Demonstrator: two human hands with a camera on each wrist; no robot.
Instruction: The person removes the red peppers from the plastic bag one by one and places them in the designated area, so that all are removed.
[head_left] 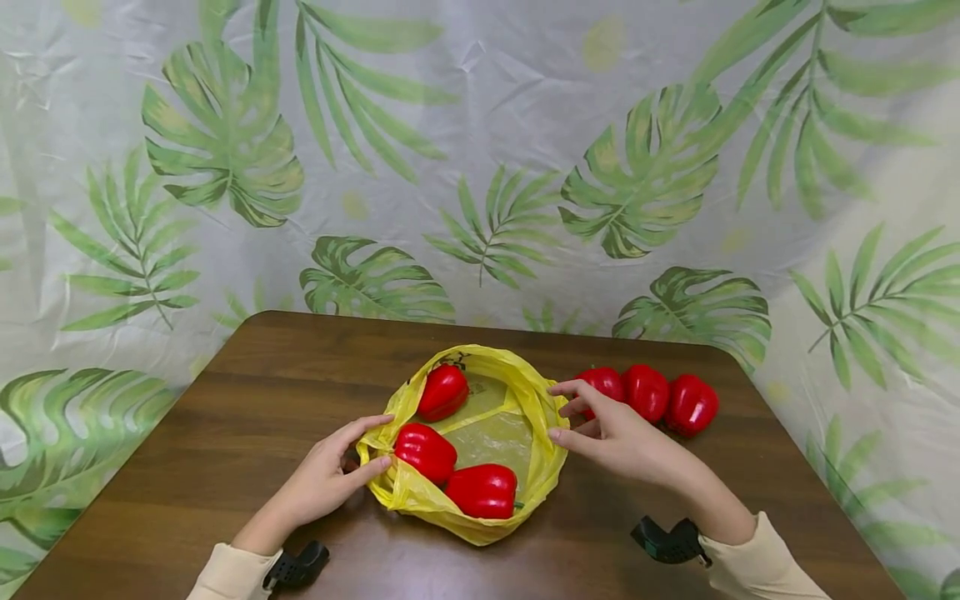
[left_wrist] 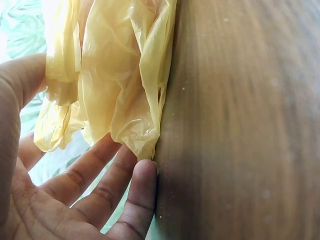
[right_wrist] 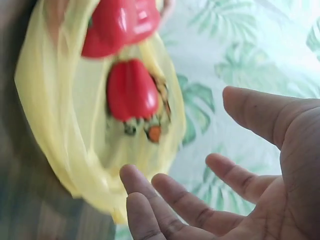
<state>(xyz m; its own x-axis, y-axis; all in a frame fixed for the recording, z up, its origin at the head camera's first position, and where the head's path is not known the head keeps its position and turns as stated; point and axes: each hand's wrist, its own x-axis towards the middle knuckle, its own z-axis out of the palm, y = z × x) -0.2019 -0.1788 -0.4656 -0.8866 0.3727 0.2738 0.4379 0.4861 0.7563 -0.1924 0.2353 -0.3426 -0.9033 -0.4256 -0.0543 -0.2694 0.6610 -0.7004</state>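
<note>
A yellow plastic bag (head_left: 536, 417) stands on the table with its mouth spread wide. Inside lie three red bell peppers: one at the back left (head_left: 442, 392), one at the left (head_left: 425, 452) and one at the front (head_left: 482, 491). My left hand (head_left: 330, 462) holds the bag's left rim, thumb and forefinger over the edge; in the left wrist view other fingers (left_wrist: 142, 190) lie outside against the yellow plastic (left_wrist: 110, 75). At the opposite rim, my right hand (head_left: 618, 429) has its fingers spread and loosely bent, holding nothing. The right wrist view shows its fingertips (right_wrist: 137, 177) right by the rim.
Three more red bell peppers (head_left: 646, 392) sit in a row on the table behind my right hand, the leftmost partly hidden by it. The brown wooden table (head_left: 285, 367) ends at a leaf-printed curtain (head_left: 517, 125). Black wrist mounts (head_left: 296, 567) are strapped at both wrists.
</note>
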